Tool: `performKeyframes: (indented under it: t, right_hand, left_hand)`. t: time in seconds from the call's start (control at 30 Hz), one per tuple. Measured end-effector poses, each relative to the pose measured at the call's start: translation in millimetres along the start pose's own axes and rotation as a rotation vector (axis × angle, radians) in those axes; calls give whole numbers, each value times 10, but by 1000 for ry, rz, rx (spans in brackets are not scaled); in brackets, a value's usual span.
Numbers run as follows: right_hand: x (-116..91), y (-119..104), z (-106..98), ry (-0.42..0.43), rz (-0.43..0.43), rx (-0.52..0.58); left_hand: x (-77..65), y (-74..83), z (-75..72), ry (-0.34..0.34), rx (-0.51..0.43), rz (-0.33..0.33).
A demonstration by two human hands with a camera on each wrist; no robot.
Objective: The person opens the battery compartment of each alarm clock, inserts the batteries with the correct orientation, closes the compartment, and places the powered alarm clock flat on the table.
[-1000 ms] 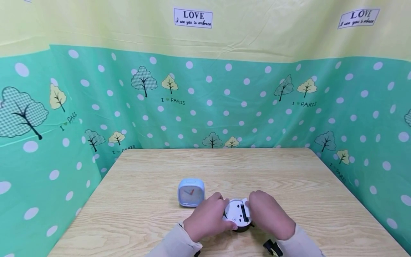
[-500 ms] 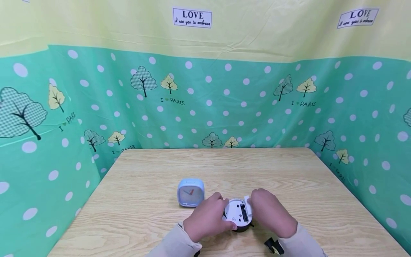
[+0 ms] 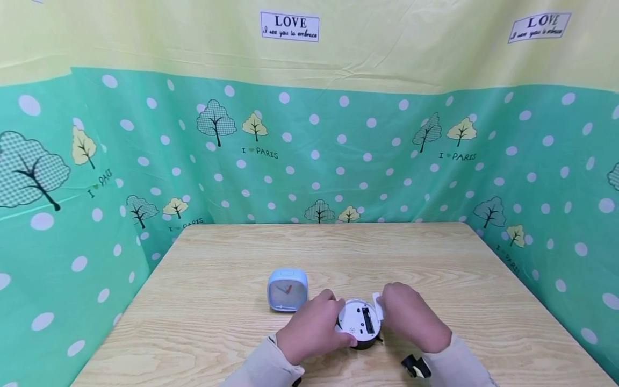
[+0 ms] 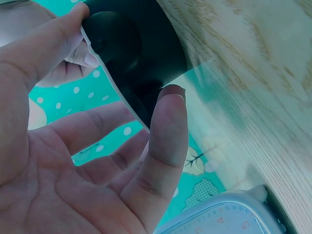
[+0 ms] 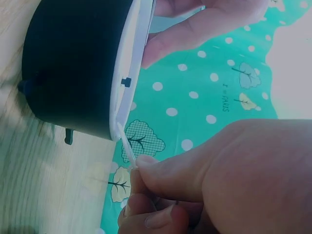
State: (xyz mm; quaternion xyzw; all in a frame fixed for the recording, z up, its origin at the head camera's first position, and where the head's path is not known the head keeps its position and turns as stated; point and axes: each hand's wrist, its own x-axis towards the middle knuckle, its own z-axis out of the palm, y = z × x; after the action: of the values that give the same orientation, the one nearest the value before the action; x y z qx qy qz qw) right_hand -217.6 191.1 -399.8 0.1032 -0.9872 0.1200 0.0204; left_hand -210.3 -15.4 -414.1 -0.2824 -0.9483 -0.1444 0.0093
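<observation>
A round black clock (image 3: 354, 313) with a white back lies face down on the wooden table, its battery slot (image 3: 368, 321) uncovered. My left hand (image 3: 313, 331) grips it from the left, thumb at the near edge and fingers at the far edge. In the left wrist view, fingertips press against its black side (image 4: 139, 41). At its right, my right hand (image 3: 412, 318) pinches a thin white battery cover (image 3: 378, 305) between thumb and finger. The right wrist view shows that cover (image 5: 127, 148) edge-on, one end right at the clock's white rim (image 5: 119, 109). Small black legs (image 5: 68, 136) stick out of the clock's side.
A light blue square alarm clock (image 3: 287, 291) stands upright just left of my left hand, facing me. A black strap piece (image 3: 416, 367) hangs at my right wrist. Green dotted cloth (image 3: 338, 156) encloses the table at the back and sides.
My right hand has shifted slightly right with the white cover, swinging it away from the battery slot, which shows more fully. The left hand and the clock have stayed in place.
</observation>
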Motion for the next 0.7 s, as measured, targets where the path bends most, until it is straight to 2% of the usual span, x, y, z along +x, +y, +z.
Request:
performKeyframes:
  t: [0.3,0.7]
  right_hand:
    - [33,75,4,-43,-6,13]
    - [68,168,73,-66,53,15]
  left_hand:
    - [-7,3,-16,-8,-20,-5]
    - [-19,5,-21,-7,-10,-1]
